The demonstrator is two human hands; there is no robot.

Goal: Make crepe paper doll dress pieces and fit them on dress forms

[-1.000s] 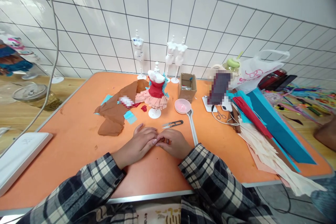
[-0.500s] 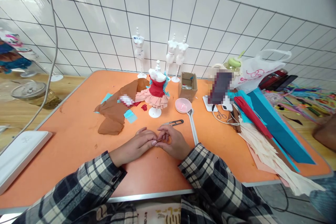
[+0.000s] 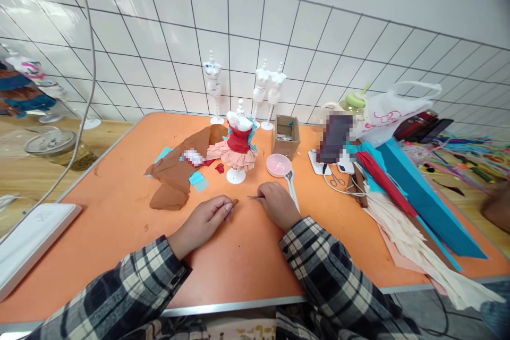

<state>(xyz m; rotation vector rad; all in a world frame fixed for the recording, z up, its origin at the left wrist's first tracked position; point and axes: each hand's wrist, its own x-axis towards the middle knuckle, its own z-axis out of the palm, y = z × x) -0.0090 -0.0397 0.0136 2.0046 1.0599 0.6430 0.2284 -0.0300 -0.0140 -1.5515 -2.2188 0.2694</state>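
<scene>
My left hand (image 3: pixel 207 219) rests on the orange table (image 3: pixel 119 223) and pinches a small brown scrap (image 3: pixel 235 202) between its fingertips. My right hand (image 3: pixel 275 203) lies a little to the right, closed over the small black thread snips (image 3: pixel 252 197), whose tip pokes out to the left. Just behind the hands stands a little white mannequin in a red and pink dress (image 3: pixel 238 142). A crumpled brown cloth (image 3: pixel 175 175) lies left of it.
A pink bowl (image 3: pixel 278 165) and a small cardboard box (image 3: pixel 286 135) sit behind my right hand. Three bare white mannequins (image 3: pixel 261 90) stand by the tiled wall. A phone on a stand (image 3: pixel 333 139), scissors, and blue, red and cream paper sheets (image 3: pixel 406 191) fill the right side. Another person's hand (image 3: pixel 496 207) shows at the far right.
My hands were together working the scrap; they have separated. The right hand moved up and right onto the snips, and the left hand keeps the brown scrap.
</scene>
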